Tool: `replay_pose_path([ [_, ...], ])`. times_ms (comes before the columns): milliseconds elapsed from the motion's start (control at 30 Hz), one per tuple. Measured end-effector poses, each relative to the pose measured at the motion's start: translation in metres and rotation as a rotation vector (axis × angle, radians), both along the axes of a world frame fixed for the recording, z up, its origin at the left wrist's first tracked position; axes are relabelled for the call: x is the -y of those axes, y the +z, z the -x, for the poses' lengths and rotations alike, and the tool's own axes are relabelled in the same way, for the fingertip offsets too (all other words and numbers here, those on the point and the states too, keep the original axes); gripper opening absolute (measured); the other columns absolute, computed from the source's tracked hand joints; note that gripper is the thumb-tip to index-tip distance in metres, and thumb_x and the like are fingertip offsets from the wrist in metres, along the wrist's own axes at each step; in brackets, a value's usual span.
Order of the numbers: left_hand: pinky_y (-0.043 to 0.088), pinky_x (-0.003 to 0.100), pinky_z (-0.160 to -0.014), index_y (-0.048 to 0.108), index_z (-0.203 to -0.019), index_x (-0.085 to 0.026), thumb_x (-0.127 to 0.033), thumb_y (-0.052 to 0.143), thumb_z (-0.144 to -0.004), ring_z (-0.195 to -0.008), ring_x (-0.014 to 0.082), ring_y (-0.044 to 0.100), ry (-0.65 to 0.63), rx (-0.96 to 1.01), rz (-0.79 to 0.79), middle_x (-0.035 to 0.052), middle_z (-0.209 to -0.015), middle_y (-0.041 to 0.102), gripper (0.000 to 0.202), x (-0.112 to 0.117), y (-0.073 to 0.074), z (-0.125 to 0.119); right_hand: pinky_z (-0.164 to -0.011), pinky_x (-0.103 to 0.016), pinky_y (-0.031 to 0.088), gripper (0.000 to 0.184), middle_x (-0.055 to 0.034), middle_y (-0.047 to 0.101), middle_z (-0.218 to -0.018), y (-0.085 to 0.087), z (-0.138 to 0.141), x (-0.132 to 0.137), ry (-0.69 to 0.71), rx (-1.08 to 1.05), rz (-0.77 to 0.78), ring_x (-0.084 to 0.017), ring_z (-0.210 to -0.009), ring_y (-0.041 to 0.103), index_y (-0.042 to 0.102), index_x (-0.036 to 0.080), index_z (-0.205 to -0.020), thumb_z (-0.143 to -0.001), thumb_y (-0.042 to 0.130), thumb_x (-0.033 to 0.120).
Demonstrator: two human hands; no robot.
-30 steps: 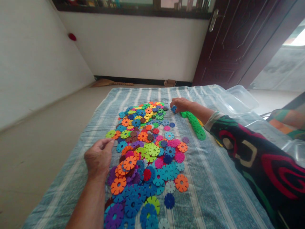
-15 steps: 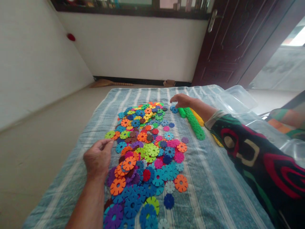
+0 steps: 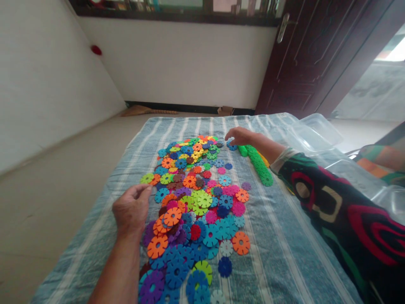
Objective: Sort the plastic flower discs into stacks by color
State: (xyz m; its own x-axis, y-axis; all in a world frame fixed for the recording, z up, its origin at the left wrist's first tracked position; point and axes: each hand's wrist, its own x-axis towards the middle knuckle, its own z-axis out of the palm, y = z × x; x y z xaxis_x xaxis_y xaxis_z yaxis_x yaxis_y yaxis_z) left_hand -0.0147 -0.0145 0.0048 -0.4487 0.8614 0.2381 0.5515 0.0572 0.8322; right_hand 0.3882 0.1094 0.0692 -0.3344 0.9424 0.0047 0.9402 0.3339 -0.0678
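Many flat, notched plastic snowflake discs [image 3: 201, 199] in mixed colours lie in a long, overlapping heap down the cloth. My left hand [image 3: 132, 207] rests at the heap's left side, fingers curled and thumb against them, close to a lime green disc [image 3: 147, 178]. Whether anything sits inside that grip is hidden. Farther off, my right hand [image 3: 239, 136] is stretched over the far right end of the heap, fingers bent downward with a gap to the thumb. Nothing shows between them. Just under it are blue discs [image 3: 232, 145].
Right of the heap lies a green stack of joined discs [image 3: 260, 166], with a shorter green one [image 3: 242, 150] and a yellow one [image 3: 263, 159] partly behind my arm. Clear plastic boxes [image 3: 313, 133] stand at the right edge. A striped blue-grey cloth [image 3: 272, 253] covers the table.
My right hand has shifted very slightly left and down, its forearm covering more of the yellow stack. The left hand and the discs keep their places, apart from a small view shift.
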Motion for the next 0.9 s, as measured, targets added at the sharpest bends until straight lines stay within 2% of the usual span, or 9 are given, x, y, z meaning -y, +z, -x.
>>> replay_pose_path([
  [200,0.053,0.031,-0.076,0.072,-0.081,-0.023,-0.037,0.066,-0.069,-0.077,0.0208,0.067,-0.016,-0.010,-0.012,-0.0006,-0.077,0.072,0.019,0.001,-0.002,0.001,-0.085,-0.025,0.046,0.037,-0.0046,0.070,-0.112,0.003,0.003,-0.002,-0.007,-0.022,0.007,-0.017,-0.097,0.064,0.068,0.023,-0.118,-0.081,0.067,0.024],
  [433,0.052,0.031,-0.075,0.071,-0.083,-0.023,-0.037,0.066,-0.070,-0.077,0.0210,0.067,-0.026,-0.014,-0.018,0.0000,-0.078,0.072,0.020,0.001,-0.002,0.002,-0.082,-0.026,0.045,0.033,-0.0031,0.069,-0.109,-0.002,0.014,0.003,0.026,0.090,0.006,-0.020,-0.102,0.062,0.072,0.030,-0.112,-0.079,0.070,0.032],
  [600,0.052,0.032,-0.078,0.071,-0.082,-0.022,-0.038,0.065,-0.069,-0.078,0.0214,0.067,-0.023,-0.003,-0.011,0.0000,-0.077,0.072,0.021,0.002,0.000,0.000,-0.082,-0.024,0.044,0.025,-0.0012,0.071,-0.107,-0.007,0.019,-0.004,0.056,0.158,0.053,-0.018,-0.100,0.063,0.075,0.031,-0.105,-0.082,0.065,0.033],
  [733,0.052,0.032,-0.077,0.071,-0.083,-0.021,-0.039,0.065,-0.069,-0.077,0.0214,0.067,-0.018,-0.003,-0.020,0.0002,-0.077,0.072,0.024,0.002,0.000,-0.001,-0.084,-0.024,0.044,0.026,-0.0013,0.071,-0.109,-0.009,0.023,-0.006,0.038,0.164,0.064,-0.018,-0.100,0.063,0.074,0.030,-0.106,-0.081,0.066,0.034],
  [900,0.052,0.032,-0.076,0.071,-0.082,-0.020,-0.040,0.064,-0.068,-0.076,0.0215,0.066,-0.016,-0.007,-0.017,0.0010,-0.076,0.071,0.025,0.002,0.001,-0.002,-0.078,-0.024,0.045,0.029,-0.0025,0.071,-0.109,-0.008,0.025,-0.004,0.010,0.188,0.071,-0.020,-0.099,0.064,0.074,0.028,-0.107,-0.081,0.066,0.036],
])
